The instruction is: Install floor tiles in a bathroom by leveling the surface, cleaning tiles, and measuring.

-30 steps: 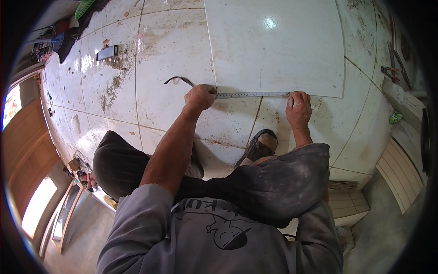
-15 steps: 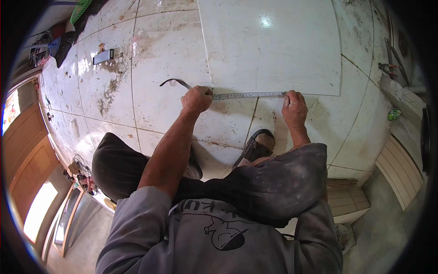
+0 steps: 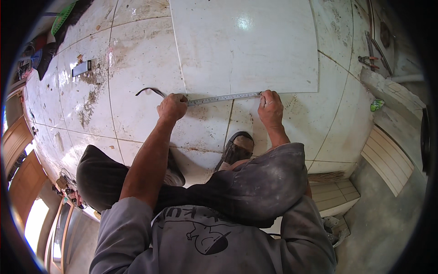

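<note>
A large white tile (image 3: 255, 50) lies on the floor in front of me, its near edge toward my hands. Along that edge stretches the blade of a tape measure (image 3: 223, 98), tilted slightly so its left end sits a little nearer to me. My left hand (image 3: 173, 107) is closed around the tape at the tile's near left corner, and a black strap (image 3: 150, 89) trails out beyond it. Between its fingers and thumb, my right hand (image 3: 271, 108) pinches the blade's other end at the tile edge. Whatever is inside the left fist is hidden.
Dirty white floor tiles (image 3: 141, 55) surround the sheet. A phone-like dark rectangle (image 3: 81, 68) lies at the far left. Red-handled pliers (image 3: 368, 62) and a green packet (image 3: 377, 105) lie at the right. My sandalled foot (image 3: 239, 147) stands close below the tape.
The whole view has shifted, so the tile, tape and hands appear further left. Both hands keep their hold, and the tape looks slightly more tilted.
</note>
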